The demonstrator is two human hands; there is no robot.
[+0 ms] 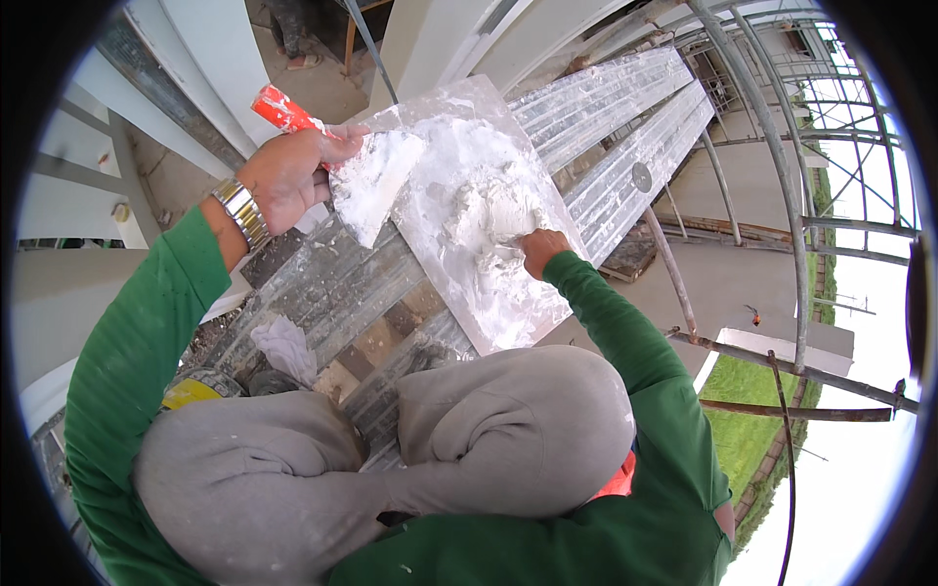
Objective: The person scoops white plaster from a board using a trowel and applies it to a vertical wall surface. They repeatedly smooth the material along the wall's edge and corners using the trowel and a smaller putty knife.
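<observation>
My left hand (285, 178), a metal watch at its wrist, is closed on a wide putty knife (375, 182). Its red handle juts out past my fingers to the upper left, and white paste coats the blade, which overlaps the board's left edge. A pale flat board (432, 262) lies tilted across the planks, smeared with white putty (500, 203) that is heaped thickest right of centre. At the right side of this heap is my right hand (544, 252), fingers curled in against the putty. Whatever it may grip is hidden.
Under the board run splattered metal scaffold planks (625, 98), with gaps between them. Scaffold pipes (782, 166) rise on the right, above grass (740, 405) far below. By my knees lie a whitish crumpled cloth (284, 348) and a yellow-marked container (195, 389). Another person's foot (304, 62) shows at the top.
</observation>
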